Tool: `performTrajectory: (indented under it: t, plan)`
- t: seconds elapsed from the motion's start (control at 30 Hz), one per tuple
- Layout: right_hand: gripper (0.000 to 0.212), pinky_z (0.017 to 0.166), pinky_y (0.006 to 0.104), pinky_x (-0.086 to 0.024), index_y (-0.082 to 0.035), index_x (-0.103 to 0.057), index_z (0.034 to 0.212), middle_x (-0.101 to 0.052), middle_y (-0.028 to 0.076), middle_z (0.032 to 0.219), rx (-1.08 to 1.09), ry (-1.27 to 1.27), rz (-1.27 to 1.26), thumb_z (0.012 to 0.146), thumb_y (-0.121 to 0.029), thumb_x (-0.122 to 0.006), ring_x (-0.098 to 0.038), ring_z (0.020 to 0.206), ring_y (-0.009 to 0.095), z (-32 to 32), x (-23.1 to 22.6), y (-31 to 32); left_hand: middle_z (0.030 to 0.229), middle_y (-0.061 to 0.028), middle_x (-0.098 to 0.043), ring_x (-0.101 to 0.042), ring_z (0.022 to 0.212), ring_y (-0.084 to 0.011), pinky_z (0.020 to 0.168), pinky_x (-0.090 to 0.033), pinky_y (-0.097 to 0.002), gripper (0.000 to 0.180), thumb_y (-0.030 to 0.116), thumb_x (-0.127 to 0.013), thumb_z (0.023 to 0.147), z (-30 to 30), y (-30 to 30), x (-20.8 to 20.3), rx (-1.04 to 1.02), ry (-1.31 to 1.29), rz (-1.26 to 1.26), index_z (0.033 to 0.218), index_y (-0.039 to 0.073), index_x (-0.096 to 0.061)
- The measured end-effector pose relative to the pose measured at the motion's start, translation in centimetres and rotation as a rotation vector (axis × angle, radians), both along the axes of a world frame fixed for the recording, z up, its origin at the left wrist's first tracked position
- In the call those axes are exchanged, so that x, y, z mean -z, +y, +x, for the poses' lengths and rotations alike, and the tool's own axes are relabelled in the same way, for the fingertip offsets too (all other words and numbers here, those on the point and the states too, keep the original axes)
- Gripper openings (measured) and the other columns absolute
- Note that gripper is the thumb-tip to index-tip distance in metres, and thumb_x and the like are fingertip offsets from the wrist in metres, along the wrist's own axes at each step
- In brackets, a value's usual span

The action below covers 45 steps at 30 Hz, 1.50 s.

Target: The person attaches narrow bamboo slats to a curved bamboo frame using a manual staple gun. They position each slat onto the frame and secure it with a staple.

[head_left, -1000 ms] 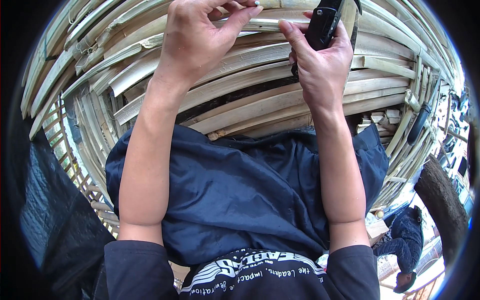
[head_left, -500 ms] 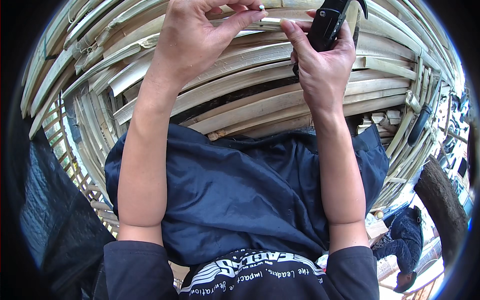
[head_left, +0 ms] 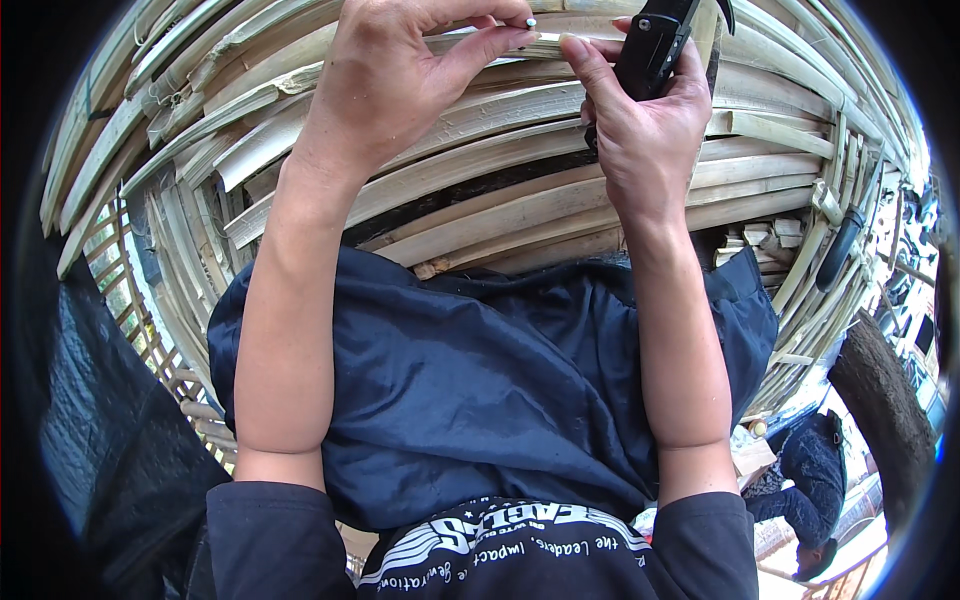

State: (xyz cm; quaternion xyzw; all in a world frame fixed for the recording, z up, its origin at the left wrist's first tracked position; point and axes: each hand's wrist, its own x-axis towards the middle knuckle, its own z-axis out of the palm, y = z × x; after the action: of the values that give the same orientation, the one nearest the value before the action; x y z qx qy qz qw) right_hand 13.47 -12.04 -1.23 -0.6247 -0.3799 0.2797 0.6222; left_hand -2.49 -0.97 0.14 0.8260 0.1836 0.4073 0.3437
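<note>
1 L hand (head_left: 375, 85) + 1 R hand (head_left: 650, 145) = 2 hands. 1 sm. pale-headed pin (head_left: 531, 23), 1 blk. claw-ended tool (head_left: 650, 50). Bamboo strips (head_left: 500, 218): over 1 doz., exact no. unclear. 1 dk. cloth (head_left: 480, 380), 1 blk. handle (head_left: 840, 250), 1 log (head_left: 882, 410), 1 other person (head_left: 812, 480).

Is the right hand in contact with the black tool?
Touching. The head view shows the black tool held in the right hand, its lower end meeting the skin beside the thumb without a gap.

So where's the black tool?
In the head view, right of top centre, the black tool is held in the right hand, over bamboo strips.
</note>
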Motion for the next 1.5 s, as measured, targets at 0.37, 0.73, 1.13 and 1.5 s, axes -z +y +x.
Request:
performTrajectory:
  t: [0.37,0.73,1.13,1.5]
  plan:
    - [0.042,0.066,0.0228,-0.050,-0.002,-0.060,0.112,-0.067,0.002,0.088,0.075,-0.055,-0.177,0.087,-0.021,-0.087,-0.062,0.075,0.007,-0.5,-2.1,-0.2,0.083,-0.0105,-0.071,-0.069,0.075,-0.0203,0.065,-0.055,-0.0311,0.010,-0.005,-0.079,0.078,0.1,0.0,-0.3,0.003,-0.034,0.119,0.085,-0.001,-0.074]
    - [0.037,0.065,0.0216,-0.048,-0.002,-0.060,0.110,-0.067,0.002,0.086,0.071,-0.077,-0.109,0.089,-0.019,-0.085,-0.061,0.074,0.007,-0.5,-1.9,-0.1,0.082,-0.0102,-0.071,-0.070,0.076,-0.0205,0.065,-0.055,-0.0311,0.009,-0.005,-0.078,0.077,0.0,-0.2,-0.8,-0.011,0.002,0.134,0.084,-0.001,-0.073]
    - [0.037,0.065,0.0216,-0.049,-0.002,-0.059,0.109,-0.068,0.003,0.085,0.046,-0.050,-0.135,0.089,-0.019,-0.085,-0.062,0.074,0.007,-0.3,-2.4,-0.2,0.083,-0.0097,-0.071,-0.070,0.076,-0.0209,0.066,-0.055,-0.0312,0.012,-0.006,-0.080,0.073,0.4,-0.7,-1.3,-0.027,0.000,0.173,0.081,0.000,-0.073]
    - [0.035,0.062,0.0213,-0.048,-0.002,-0.060,0.109,-0.068,0.002,0.084,0.017,-0.011,-0.099,0.090,-0.019,-0.084,-0.061,0.070,0.007,-0.4,-2.3,-0.5,0.083,-0.0094,-0.071,-0.070,0.075,-0.0203,0.066,-0.055,-0.0312,0.012,-0.006,-0.080,0.075,0.2,-0.3,-0.5,-0.005,0.017,0.151,0.081,0.000,-0.072]
